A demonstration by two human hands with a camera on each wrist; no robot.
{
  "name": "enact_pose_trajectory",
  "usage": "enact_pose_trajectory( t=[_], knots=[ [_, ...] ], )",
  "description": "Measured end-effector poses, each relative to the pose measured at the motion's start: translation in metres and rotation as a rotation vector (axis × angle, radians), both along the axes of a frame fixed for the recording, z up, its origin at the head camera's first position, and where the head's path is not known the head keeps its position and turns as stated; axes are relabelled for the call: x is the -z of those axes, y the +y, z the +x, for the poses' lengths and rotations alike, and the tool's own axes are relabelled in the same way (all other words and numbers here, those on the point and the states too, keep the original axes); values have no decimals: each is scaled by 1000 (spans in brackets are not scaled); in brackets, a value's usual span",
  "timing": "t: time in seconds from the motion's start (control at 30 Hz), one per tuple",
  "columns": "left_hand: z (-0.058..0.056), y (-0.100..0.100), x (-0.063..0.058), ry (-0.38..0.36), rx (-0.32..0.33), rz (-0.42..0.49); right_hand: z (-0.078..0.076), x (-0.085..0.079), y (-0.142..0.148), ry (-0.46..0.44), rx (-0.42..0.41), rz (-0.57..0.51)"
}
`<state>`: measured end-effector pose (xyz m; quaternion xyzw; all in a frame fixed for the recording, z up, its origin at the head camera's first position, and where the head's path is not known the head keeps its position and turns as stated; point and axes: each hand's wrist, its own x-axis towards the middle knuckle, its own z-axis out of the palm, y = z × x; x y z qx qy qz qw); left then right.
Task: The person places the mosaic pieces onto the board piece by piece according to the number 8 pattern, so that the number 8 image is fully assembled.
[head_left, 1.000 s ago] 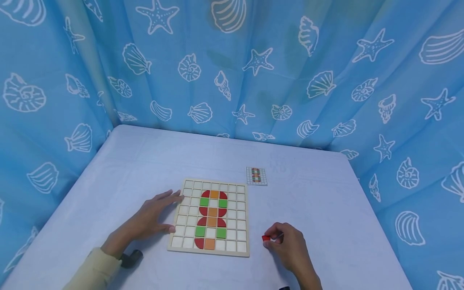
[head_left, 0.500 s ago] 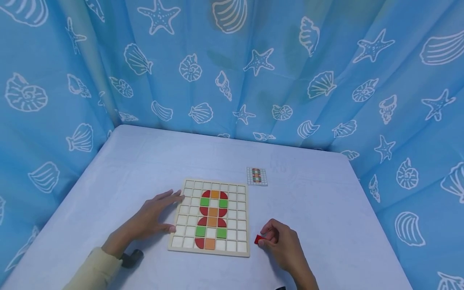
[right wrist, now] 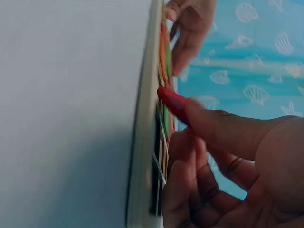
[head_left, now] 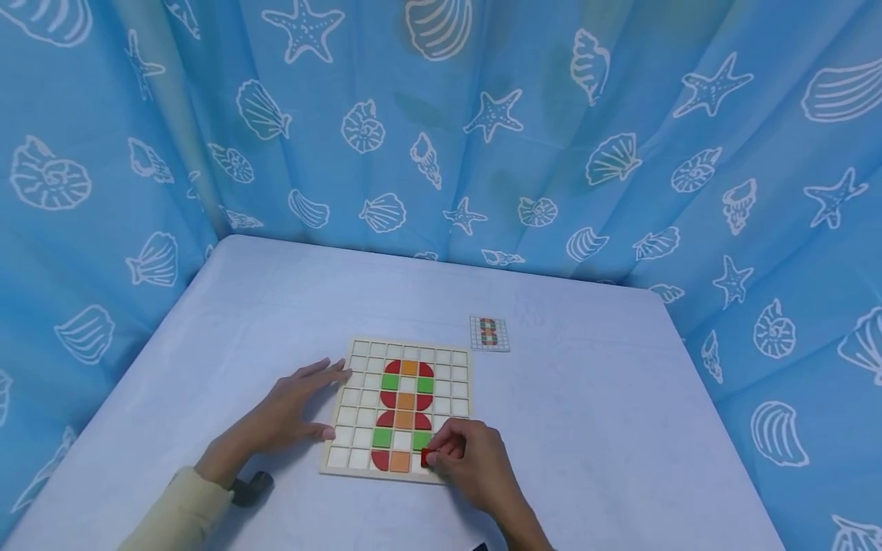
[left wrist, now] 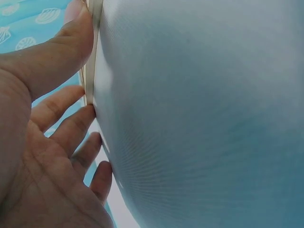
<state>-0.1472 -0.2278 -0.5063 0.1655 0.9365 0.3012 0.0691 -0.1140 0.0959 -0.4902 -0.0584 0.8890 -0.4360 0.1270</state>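
Note:
A wooden grid board [head_left: 354,352] lies on the white table, with red quarter-round, orange and green square tiles set among white cells. Pinched between thumb and fingers of my right hand [head_left: 475,464] is a red tile [head_left: 426,458], at the bottom row just right of an orange tile [head_left: 400,461]. In the right wrist view that red tile [right wrist: 173,103] tilts with one end at the board's surface. My left hand [head_left: 282,417] rests along the board's left edge, fingers spread and thumb at the lower corner; the left wrist view shows its fingertips [left wrist: 90,111] against the rim.
Behind the board to the right lies a small printed card [head_left: 489,334] with a matching coloured grid pattern. A blue curtain [head_left: 441,138] with white shells and starfish surrounds the white-covered table [head_left: 606,398] at the back and sides.
My right hand has carried the red tile leftward from the table right of the board to the bottom row. My left hand stays at the board's edge.

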Motion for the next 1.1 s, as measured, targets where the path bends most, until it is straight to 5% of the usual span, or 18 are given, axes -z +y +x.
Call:
enact_pose_trajectory(
  t=[0.2,0.5,0.73,0.9,1.1],
  knots=[
    [-1,1,0,3,-2,-7,0,3,-13,115,-27,95],
    [-1,1,-2,-5,4,-18,0,3,-18,132,-56,149],
    [-2,3,-3,-27,-22,-33,-9,-3,-4,210,73,189],
    [-4,15,-11,190,-84,-193,-28,-13,26,379,138,432],
    [-12,45,-43,461,-106,-394,-49,-38,55,515,109,633]
  ],
)
